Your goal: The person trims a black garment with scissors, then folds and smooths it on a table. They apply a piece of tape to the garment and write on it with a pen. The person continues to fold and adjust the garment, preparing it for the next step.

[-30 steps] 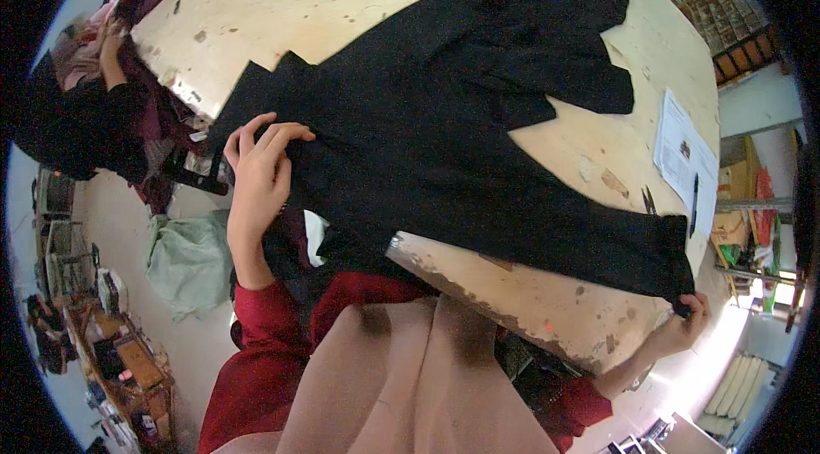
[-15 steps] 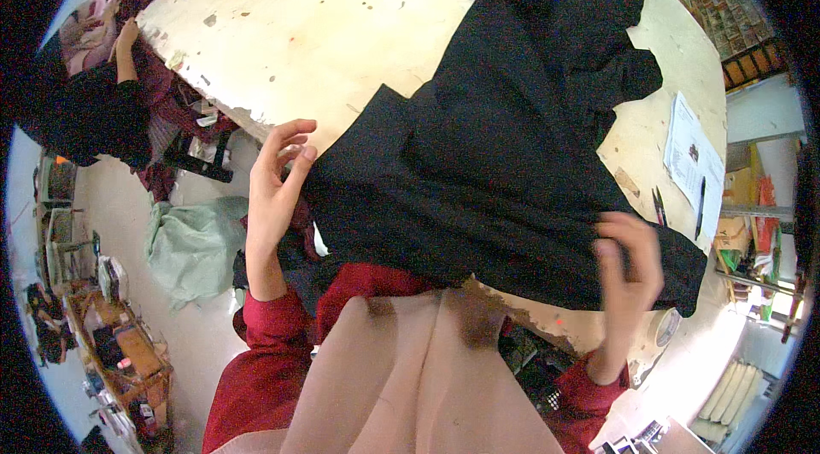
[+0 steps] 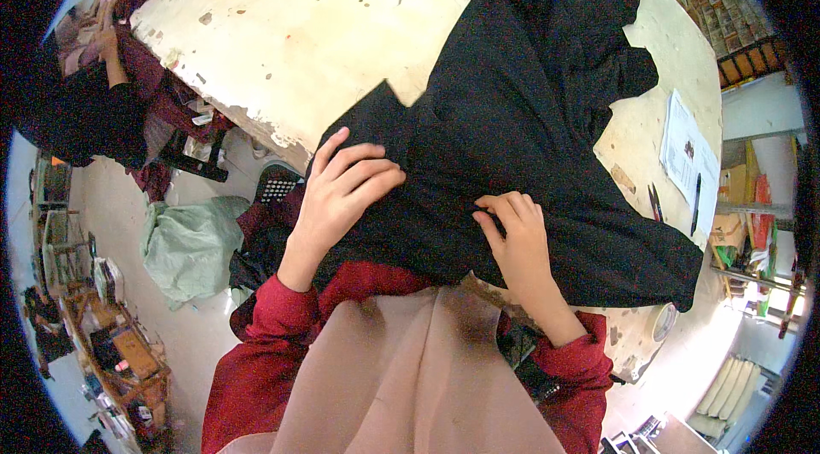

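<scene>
A large piece of black fabric (image 3: 530,112) lies creased over the pale, speckled table (image 3: 299,18), reaching from its near edge to the far side. My left hand (image 3: 342,193) is spread open on the fabric’s left part, fingertips touching the cloth. To its right, my right hand (image 3: 521,249) rests on the fabric with bent fingers, thumb a little apart from the index finger. Right of the fabric are papers (image 3: 683,142), a dark pen (image 3: 695,202) and a small dark pointed tool (image 3: 656,206). A white roll (image 3: 662,322) sits at the near right edge.
A co-worker in a black top (image 3: 94,112) handles cloth at the table’s left side. A green sack (image 3: 188,253) is on the floor, beside a perforated dark seat (image 3: 278,187). Cluttered shelves (image 3: 120,351) stand at lower left, racks (image 3: 756,223) at right.
My right hand has left the fabric’s right end for the middle. My left hand moved rightward. The fabric’s left edge shifted right, exposing more tabletop, and the cloth is more bunched.
</scene>
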`<state>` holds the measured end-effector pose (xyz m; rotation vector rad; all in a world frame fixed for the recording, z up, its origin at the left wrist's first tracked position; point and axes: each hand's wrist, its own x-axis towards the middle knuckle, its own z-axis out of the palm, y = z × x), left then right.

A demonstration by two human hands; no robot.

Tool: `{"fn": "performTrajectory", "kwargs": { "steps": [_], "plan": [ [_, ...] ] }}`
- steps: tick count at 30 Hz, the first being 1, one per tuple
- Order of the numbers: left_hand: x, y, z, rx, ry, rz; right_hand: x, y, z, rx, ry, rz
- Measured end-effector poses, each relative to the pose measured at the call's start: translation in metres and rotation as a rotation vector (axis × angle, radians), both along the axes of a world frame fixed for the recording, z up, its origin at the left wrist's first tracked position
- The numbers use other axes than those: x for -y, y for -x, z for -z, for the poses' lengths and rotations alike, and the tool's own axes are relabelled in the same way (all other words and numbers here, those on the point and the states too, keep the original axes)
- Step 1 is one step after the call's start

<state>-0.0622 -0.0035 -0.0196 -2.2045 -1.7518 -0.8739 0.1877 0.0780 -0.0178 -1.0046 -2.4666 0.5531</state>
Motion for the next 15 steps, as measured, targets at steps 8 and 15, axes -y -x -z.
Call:
{"fn": "performTrajectory", "kwargs": {
  "steps": [8,15],
  "plan": [
    [0.032,-0.031,-0.010,0.040,0.158,-0.030,-0.002,-0.015,-0.019,-0.175,-0.120,-0.190],
    [0.030,-0.027,-0.002,-0.013,0.103,-0.061,-0.002,-0.010,-0.013,-0.141,-0.057,-0.173]
  ]
}}
